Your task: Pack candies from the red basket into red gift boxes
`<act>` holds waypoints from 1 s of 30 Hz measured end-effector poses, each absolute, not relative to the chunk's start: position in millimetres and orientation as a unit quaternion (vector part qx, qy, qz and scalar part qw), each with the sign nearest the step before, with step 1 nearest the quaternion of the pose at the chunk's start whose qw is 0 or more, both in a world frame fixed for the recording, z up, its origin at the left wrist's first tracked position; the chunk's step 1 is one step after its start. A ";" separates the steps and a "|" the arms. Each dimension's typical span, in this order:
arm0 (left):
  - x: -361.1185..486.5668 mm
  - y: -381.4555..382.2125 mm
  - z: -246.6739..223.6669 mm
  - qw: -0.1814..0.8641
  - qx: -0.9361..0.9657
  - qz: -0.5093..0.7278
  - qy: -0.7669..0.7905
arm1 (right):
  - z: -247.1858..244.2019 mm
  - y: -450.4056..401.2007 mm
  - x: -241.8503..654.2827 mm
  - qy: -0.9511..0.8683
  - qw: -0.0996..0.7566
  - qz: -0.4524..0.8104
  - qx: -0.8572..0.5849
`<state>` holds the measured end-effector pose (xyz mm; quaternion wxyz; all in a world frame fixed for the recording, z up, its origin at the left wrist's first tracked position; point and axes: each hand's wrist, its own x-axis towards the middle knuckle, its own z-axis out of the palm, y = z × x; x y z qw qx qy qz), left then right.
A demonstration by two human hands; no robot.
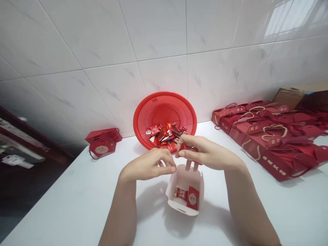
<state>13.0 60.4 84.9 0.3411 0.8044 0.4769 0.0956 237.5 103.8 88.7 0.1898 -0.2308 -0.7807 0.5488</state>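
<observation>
In front of me stands an open paper box (176,205), pale inside, holding a small red-wrapped candy (181,193) and a larger red packet with a round gold emblem (193,198). My right hand (205,152) is over the box's far side, fingers bent round a red-wrapped candy (191,149) that they partly cover. Close by on the left, my left hand (150,164) hovers at the box's far-left corner. Its thumb and index fingertips are pinched together, and whatever is between them is hidden. Just beyond both hands, a red plastic basket (165,96) contains several wrapped candies (166,135).
Rows of red gift boxes with rope handles (258,136) fill the table's right side, with a brown cardboard box (290,97) behind. A single red gift box (103,143) sits at the back left of the white table (84,198). A tiled wall (161,30) rises behind.
</observation>
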 end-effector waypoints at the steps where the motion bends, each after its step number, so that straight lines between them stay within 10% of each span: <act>1: 14.1 61.0 82.7 0.330 0.808 0.077 0.483 | 88.8 104.2 238.2 -0.780 0.198 0.546 -0.234; 30: 0.5 92.9 61.7 0.382 0.696 0.199 0.575 | 80.4 125.0 239.0 -0.867 0.235 0.350 -0.265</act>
